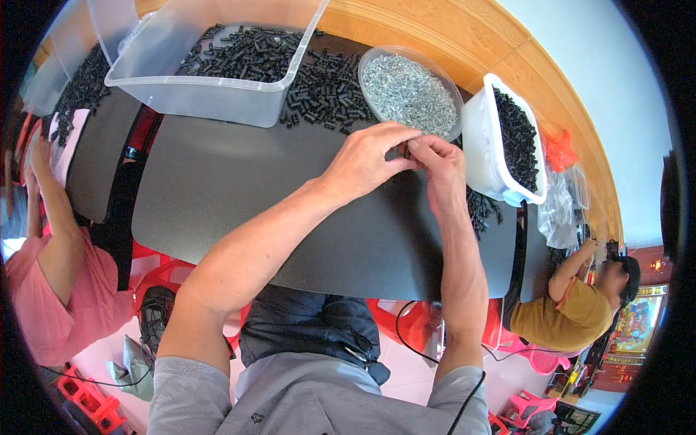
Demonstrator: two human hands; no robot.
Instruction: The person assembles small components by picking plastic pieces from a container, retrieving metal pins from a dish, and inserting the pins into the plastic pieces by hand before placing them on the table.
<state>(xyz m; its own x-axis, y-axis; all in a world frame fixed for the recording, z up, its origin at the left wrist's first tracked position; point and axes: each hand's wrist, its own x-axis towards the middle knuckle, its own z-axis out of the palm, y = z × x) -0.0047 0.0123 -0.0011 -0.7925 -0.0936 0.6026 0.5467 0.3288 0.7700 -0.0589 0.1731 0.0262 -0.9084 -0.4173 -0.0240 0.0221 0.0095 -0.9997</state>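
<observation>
Pink cloth, far left: shirt [80,290] of a co-worker at the adjoining table. Clear plastic bin [199,94], part-filled with short black pieces [246,58]. Loose black heap [326,87], lying on the dark tabletop [232,174] beside the bin's right wall. Small dark piece [407,151], one, between the fingertips of both hands, near the lower edge of a round clear tub [457,101]; mostly covered, exact form not readable. Likely fault: a slip, should either pinch loosen or turn; so near the tub, the piece could drop among its silvery pieces [406,90] and be awkward to pick out. Left hand [366,156]: forearm slanting up from lower left, back of hand uppermost, thumb and forefinger pinching the piece. Right hand [442,163]: forearm nearly upright, thumb and forefinger pressed together on the piece from the right, remaining fingers bent. White bin [483,148], right of that hand, well filled with black pieces; a nudge from the right knuckles could jostle it. Mustard shirt [569,319], far right: second co-worker, arm raised.
</observation>
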